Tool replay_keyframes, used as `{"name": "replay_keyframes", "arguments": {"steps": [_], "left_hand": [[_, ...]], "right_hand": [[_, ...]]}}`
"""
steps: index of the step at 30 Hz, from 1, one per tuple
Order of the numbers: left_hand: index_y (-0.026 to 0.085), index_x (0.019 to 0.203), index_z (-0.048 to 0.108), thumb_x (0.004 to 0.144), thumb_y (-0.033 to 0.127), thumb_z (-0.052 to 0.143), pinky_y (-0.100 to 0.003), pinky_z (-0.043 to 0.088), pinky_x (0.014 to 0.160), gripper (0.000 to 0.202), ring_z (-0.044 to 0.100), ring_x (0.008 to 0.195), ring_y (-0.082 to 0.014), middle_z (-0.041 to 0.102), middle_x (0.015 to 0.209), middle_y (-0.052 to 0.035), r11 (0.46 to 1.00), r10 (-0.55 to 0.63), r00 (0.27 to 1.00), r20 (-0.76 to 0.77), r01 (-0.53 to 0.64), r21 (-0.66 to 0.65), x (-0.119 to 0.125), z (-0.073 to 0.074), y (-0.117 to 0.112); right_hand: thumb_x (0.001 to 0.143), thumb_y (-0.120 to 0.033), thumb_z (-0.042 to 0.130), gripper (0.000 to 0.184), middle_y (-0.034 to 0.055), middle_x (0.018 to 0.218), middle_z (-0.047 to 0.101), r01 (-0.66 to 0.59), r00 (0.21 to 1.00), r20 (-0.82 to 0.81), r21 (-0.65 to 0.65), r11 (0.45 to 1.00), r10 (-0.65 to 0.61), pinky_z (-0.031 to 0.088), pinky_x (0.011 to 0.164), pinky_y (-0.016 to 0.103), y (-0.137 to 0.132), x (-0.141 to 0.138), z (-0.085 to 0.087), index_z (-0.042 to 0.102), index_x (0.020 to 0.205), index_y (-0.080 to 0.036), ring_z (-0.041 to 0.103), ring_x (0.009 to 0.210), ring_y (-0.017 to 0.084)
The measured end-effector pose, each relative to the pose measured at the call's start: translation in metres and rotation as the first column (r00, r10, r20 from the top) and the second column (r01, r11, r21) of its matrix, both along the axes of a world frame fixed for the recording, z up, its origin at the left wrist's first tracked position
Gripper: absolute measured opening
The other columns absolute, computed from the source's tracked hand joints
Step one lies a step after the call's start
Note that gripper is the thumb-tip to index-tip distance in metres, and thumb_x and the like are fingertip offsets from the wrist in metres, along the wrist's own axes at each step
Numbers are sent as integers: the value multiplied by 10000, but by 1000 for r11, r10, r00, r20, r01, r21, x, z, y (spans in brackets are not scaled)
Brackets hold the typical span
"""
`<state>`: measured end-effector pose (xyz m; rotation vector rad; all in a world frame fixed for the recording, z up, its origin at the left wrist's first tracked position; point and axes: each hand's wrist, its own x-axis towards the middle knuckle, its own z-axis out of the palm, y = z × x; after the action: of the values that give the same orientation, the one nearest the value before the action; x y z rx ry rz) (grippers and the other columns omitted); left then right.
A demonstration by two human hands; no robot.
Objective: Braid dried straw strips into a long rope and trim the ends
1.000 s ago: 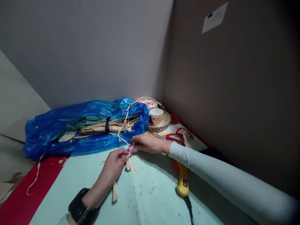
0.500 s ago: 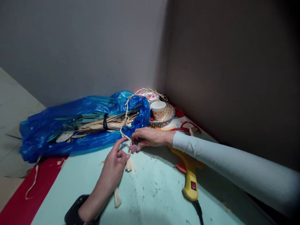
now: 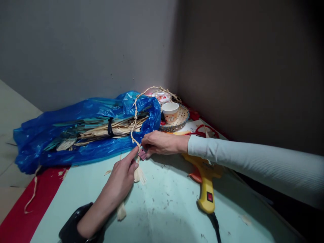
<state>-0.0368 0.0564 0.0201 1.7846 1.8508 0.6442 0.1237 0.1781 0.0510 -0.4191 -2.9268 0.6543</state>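
Observation:
A braided cord [image 3: 135, 118] of pale straw-like fibre arches over the blue bag and comes down to the table. It ends in a frayed tassel [image 3: 139, 176]. My left hand [image 3: 123, 172], index finger stretched along the cord and thumb below, pinches it just above the tassel. At that spot sits a small ridged, pinkish-purple clip-like piece [image 3: 142, 155]. My right hand [image 3: 160, 143] has it between thumb and fingers from the right side; the fingertips partly cover it. Another pale fibre end [image 3: 121, 212] shows beside my left wrist.
A blue plastic bag [image 3: 83, 157] with bundled dry fibre strips [image 3: 118, 129] lies at the left. Behind my right hand, a paper cup [image 3: 170, 113] stands on a woven tray [image 3: 184, 116]. A yellow glue gun [image 3: 206, 190] with a black cable lies under my right forearm. Walls bound the back and right.
My left index finger has straightened and pressed closer along the cord. My right hand stays at the purple piece, its fingers drawn in slightly. The camera view has shifted a little.

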Motion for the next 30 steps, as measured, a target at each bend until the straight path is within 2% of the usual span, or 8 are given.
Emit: {"name": "replay_keyframes", "arguments": {"steps": [3, 15, 19, 21, 23, 26, 28, 30], "left_hand": [[86, 1381, 459, 850, 242, 384, -425, 415, 925, 558, 591, 1079, -302, 617, 1291, -170, 999, -32, 998, -53, 34, 21, -2, 0, 2], [84, 1400, 425, 829, 167, 397, -387, 418, 889, 578, 577, 1126, -314, 629, 1277, -165, 993, -102, 989, -106, 94, -70, 0, 9, 4], [79, 1402, 418, 833, 166, 400, -397, 404, 871, 576, 585, 1048, -304, 644, 1216, -176, 990, -137, 985, -103, 131, -58, -2, 9, 5], [89, 1367, 466, 809, 179, 459, -374, 409, 829, 565, 590, 937, -267, 683, 1063, -137, 994, -107, 994, -4, 107, -32, -3, 9, 4], [107, 1308, 519, 744, 196, 568, -298, 422, 669, 573, 564, 704, -190, 662, 771, -35, 997, -2, 964, 266, 23, -76, -1, 9, 1], [114, 1194, 533, 643, 256, 684, -204, 241, 397, 589, 346, 398, -84, 460, 486, 107, 968, 200, 757, 622, -54, -247, 8, 8, -8], [135, 1074, 528, 621, 323, 702, -187, 137, 360, 521, 228, 343, -43, 402, 454, 137, 953, 262, 672, 693, -68, -295, 16, 7, -15], [156, 953, 521, 606, 374, 711, -177, 116, 361, 452, 188, 342, -19, 393, 462, 139, 952, 280, 628, 726, -82, -296, 24, 5, -19]], "right_hand": [[831, -229, 675, 159, 46, 788, 580, -6, 1000, -3, 12, 1000, 6, 369, 651, 234, 1, 1, 0, 620, 814, -81, 514, 732, 141], [838, -228, 666, 177, 73, 807, 630, -48, 999, -13, 28, 998, 48, 371, 644, 234, 7, 4, 3, 655, 882, -56, 539, 734, 146], [861, -233, 641, 176, 95, 852, 652, -66, 997, 30, 29, 997, 65, 384, 670, 242, 4, 2, 5, 663, 914, -66, 562, 775, 159], [863, -248, 641, 176, 95, 865, 654, -31, 998, 53, 36, 999, 29, 388, 679, 243, 1, 2, 5, 658, 912, -79, 568, 791, 163], [851, -259, 656, 189, 96, 883, 649, 52, 997, 61, 48, 997, -55, 390, 680, 246, -5, 5, 5, 643, 929, -87, 572, 800, 170], [864, -197, 613, 250, 132, 998, 627, 223, 975, -3, 97, 970, -224, 381, 694, 266, -24, 15, 7, 572, 1083, -83, 569, 853, 191], [889, -140, 527, 226, 140, 1006, 621, 382, 924, -77, 133, 915, -374, 361, 691, 274, -46, 23, 9, 545, 1109, -91, 567, 850, 194], [905, -145, 473, 138, 103, 869, 636, 516, 856, -95, 112, 849, -508, 333, 638, 265, -73, 29, 9, 583, 984, -117, 564, 749, 174]]}}
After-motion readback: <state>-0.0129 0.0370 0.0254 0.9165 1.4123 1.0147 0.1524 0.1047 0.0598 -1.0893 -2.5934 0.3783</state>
